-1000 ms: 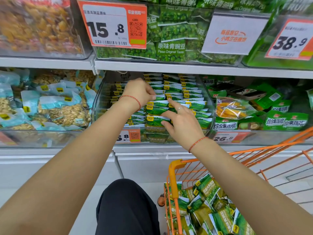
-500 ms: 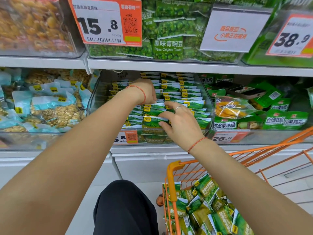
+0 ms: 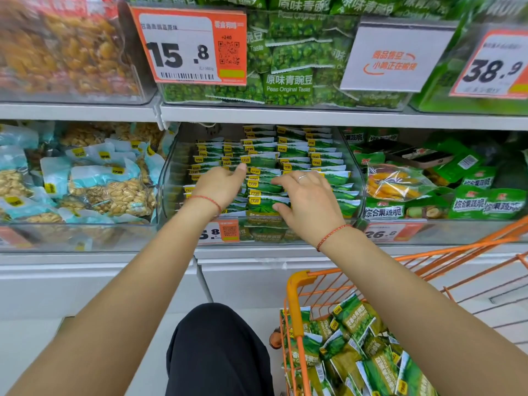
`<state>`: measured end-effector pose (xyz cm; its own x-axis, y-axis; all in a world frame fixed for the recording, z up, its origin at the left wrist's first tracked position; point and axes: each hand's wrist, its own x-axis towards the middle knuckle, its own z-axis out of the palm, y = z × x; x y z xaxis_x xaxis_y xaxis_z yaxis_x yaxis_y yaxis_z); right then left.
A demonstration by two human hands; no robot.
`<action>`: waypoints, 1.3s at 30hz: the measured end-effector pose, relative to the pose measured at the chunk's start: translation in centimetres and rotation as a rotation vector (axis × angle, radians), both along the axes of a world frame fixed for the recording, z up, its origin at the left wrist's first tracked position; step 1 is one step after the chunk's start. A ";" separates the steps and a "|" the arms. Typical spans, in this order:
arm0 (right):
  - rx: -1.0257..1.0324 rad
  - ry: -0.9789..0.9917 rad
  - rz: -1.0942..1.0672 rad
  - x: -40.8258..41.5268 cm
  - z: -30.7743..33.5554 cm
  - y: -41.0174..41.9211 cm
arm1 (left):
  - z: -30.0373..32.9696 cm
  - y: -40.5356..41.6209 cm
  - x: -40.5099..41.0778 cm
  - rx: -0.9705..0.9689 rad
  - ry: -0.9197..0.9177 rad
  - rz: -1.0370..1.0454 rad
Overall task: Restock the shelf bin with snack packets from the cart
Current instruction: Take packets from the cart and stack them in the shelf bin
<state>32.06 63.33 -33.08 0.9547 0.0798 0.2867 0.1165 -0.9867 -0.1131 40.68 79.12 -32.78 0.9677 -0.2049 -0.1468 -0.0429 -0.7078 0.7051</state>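
Both hands inside clear shelf bin (image 3: 171,178), over rows of green pea packets (image 3: 265,160). Left hand (image 3: 220,187): fingers extended, relaxed, resting on packets, holding nothing. Right hand (image 3: 308,204): fingers spread flat on the stack, thumb against a front packet's edge. More packets heaped in orange cart (image 3: 297,298), lower right.
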 end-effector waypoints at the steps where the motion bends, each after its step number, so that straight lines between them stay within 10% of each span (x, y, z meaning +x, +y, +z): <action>1: 0.008 -0.026 -0.002 -0.1 -0.2 0.0 | 0.0 0.0 -0.8 0.079 0.010 -0.009; 25: 0.190 -0.225 -0.044 -8.4 -2.4 -7.5 | 2.1 -3.8 -4.0 -0.202 0.105 0.079; 30: 0.255 -0.250 0.004 -13.3 -2.6 -10.3 | 2.8 -4.8 -8.3 -0.261 -0.543 -0.028; 34: -0.012 0.134 -0.013 -16.8 -4.0 -12.4 | 1.7 -8.7 -14.7 -0.112 -0.418 -0.603; 39: -0.236 0.940 -0.157 -18.0 -6.2 -15.7 | -3.6 -14.0 -18.5 0.780 0.060 -1.181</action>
<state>14.07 47.68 -39.23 0.7902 -0.1099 -0.6029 -0.0542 -0.9925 0.1098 22.19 65.11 -36.40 0.2749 -0.7257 -0.6307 -0.8593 -0.4798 0.1774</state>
